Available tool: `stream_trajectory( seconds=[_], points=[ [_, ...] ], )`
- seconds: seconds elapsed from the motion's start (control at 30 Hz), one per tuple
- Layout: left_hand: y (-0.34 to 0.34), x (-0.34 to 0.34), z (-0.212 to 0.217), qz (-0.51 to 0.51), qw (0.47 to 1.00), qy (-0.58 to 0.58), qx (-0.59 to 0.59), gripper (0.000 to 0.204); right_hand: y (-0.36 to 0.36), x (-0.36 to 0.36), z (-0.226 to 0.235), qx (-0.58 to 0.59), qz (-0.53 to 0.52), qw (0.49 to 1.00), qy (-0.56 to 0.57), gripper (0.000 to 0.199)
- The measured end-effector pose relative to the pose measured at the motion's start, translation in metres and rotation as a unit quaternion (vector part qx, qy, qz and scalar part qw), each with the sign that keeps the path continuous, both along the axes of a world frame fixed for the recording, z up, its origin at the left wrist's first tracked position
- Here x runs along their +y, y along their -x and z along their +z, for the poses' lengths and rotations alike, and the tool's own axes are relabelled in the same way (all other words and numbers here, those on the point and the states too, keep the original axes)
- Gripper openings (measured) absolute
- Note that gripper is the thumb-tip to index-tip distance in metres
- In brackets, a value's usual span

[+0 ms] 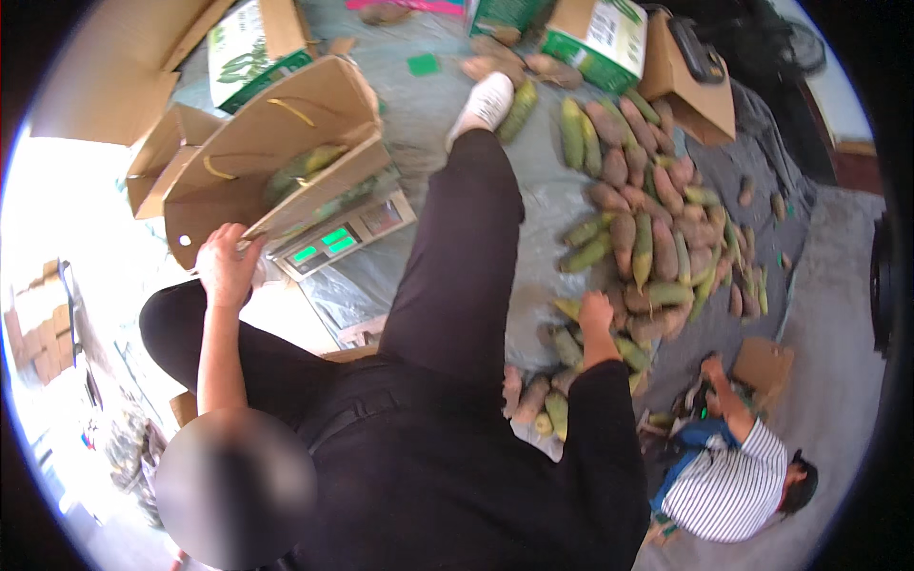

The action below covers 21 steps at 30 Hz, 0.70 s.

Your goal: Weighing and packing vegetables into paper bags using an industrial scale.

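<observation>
My left hand (228, 262) pinches the near rim of an open cardboard box (271, 124) with yellow cord handles. A few green radishes (319, 160) lie inside the box. Under it stands a digital scale (367, 228) with lit green displays. At the right, my right hand (597, 314) is closed low over a big pile of long radishes (666, 247), some green, some reddish-brown with soil. A yellow-green radish tip (567, 307) shows just left of that hand. Whatever its fingers hold is hidden.
Green-and-white cartons (595, 43) stand at the back, with a black device (698, 52) on a brown box at the far right. My white shoe (487, 103) rests beside loose radishes. A co-worker in a striped shirt (728, 485) sits at the lower right near a small carton (762, 366).
</observation>
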<state>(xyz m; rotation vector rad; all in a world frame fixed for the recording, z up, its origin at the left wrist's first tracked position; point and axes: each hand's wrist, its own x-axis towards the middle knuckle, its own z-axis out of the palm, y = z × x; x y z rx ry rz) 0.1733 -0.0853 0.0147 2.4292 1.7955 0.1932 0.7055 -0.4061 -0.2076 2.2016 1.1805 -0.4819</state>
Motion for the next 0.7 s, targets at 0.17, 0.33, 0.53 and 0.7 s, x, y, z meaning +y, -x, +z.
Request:
stream_trajectory(
  seconds=[0.17, 0.33, 0.53, 0.7],
  points=[
    [0.004, 0.0, -0.002, -0.012, 1.0, 0.007, 0.015, 0.022, 0.018, 0.027, -0.006, 0.035, -0.044, 0.997, -0.061, 0.02],
    [0.0, 0.0, -0.008, -0.011, 1.0, -0.012, 0.014, 0.021, 0.031, 0.04, -0.015, 0.056, -0.055, 0.996, -0.032, 0.03],
    [-0.003, 0.0, -0.008, -0.001, 1.0, -0.021, 0.021, 0.021, 0.044, 0.028, -0.029, 0.067, 0.087, 0.99, 0.089, 0.027],
    [-0.002, -0.001, -0.006, 0.009, 1.0, -0.025, 0.015, 0.022, 0.06, 0.024, -0.029, 0.106, 0.126, 0.977, 0.137, 0.03]
  ],
)
